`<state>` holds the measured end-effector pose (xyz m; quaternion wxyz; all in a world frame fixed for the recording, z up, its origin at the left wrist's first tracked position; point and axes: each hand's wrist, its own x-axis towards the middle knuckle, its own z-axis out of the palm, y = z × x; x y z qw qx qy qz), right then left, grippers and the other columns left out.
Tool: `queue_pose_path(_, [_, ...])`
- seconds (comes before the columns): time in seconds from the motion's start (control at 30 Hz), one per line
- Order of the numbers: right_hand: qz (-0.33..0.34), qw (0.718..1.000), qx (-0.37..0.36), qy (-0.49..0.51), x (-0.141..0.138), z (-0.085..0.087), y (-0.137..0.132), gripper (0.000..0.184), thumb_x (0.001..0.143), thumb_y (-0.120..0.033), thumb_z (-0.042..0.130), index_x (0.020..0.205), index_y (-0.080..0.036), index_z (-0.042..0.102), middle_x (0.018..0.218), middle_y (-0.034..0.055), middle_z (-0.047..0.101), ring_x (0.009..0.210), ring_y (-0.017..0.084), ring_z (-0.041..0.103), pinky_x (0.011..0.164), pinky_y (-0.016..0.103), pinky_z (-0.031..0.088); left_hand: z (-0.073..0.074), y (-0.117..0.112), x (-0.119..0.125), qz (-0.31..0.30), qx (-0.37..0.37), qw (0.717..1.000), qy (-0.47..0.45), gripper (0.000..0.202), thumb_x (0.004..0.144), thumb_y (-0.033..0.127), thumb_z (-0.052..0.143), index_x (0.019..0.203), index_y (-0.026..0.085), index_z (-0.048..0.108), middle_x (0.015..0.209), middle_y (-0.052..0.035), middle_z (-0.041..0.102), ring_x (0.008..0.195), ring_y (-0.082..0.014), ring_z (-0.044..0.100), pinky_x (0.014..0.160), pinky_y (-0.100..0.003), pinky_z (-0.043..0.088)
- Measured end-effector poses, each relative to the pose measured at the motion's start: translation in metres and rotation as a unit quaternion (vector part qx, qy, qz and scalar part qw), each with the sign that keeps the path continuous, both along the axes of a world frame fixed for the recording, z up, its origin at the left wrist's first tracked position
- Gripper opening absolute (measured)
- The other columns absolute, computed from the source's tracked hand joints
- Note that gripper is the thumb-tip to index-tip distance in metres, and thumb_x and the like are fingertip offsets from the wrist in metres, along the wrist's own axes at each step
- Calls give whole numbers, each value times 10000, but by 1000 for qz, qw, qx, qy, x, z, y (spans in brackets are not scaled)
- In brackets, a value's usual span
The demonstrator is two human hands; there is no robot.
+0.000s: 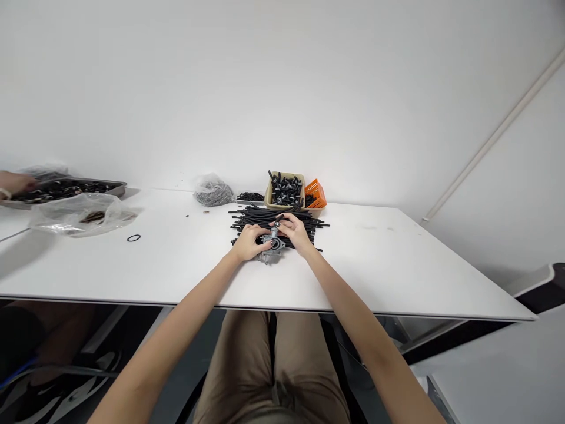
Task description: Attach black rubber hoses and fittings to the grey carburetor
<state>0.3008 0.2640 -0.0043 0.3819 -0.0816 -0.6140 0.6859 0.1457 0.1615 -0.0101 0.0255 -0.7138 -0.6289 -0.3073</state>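
A grey metal carburetor (272, 254) sits on the white table in front of me, a round bore facing my side. My left hand (249, 242) is closed around its left side and upper part. At its top is a small black fitting (278, 220), pinched between the fingers of my right hand (295, 231). The fitting touches the carburetor's upper neck; how firmly it is seated I cannot tell. Just behind both hands lies a wide pile of black rubber hoses (247, 218), partly hidden by them.
Behind the hoses stand a cream bin (266, 197) of black parts, an orange basket (316, 191), a tray of black rings (250, 196) and a clear bag (213, 191). Leftward are a black ring (133, 238), a plastic bag (79, 215), a metal tray (119, 188) and another person's hand (17, 182).
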Motion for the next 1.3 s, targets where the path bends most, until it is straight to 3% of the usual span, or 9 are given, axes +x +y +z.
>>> queue_pose_path(0.17, [62,997,-40,-18,7,1,2,348,688,-290,766,1009,-225,649,925,24,716,844,153,671,804,280,526,-1,-1,0,4,5,1000,-1,405,813,455,535,1036,162,704,895,-83,700,863,-242,603,852,-384,382])
queue_pose_path(0.43, [107,991,-80,-24,7,-3,5,354,689,-267,764,1023,-222,657,1004,52,724,866,163,670,802,290,509,0,-3,1,0,3,1000,-3,411,820,455,527,1049,160,695,895,-91,690,856,-244,597,846,-391,382])
queue_pose_path(1.03, [89,993,-65,-45,4,-7,6,320,682,-337,781,960,-212,683,895,33,713,813,146,648,770,275,501,-3,-3,1,-1,9,1000,7,438,823,484,525,1071,164,692,892,-91,696,843,-245,603,828,-388,389])
queue_pose_path(1.3, [96,990,-97,-27,4,-6,2,318,629,-320,811,890,-207,668,874,22,708,805,154,644,764,275,506,-6,-2,-1,2,15,1000,11,446,803,490,547,1074,166,689,882,-88,683,844,-242,593,833,-381,399])
